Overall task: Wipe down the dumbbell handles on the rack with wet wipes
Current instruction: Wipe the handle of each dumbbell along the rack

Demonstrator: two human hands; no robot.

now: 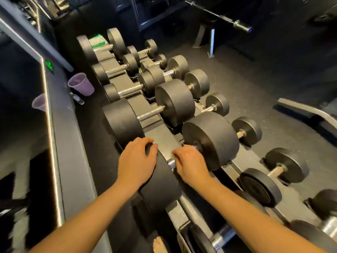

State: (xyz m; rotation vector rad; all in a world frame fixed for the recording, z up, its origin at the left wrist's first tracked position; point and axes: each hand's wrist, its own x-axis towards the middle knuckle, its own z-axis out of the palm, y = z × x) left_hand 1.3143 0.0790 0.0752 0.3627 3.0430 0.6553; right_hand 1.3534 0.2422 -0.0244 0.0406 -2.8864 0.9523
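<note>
Close up — left hand [135, 161] curled over dumbbell head [160, 189], right hand [189, 165] clasped round its handle [171, 163]; green pack [97, 41] print blurred.

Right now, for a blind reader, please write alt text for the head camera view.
A person's right hand grips the chrome handle of a large black dumbbell on a rack, while the left hand holds one weight head. More dumbbells line the rack beyond.
</note>
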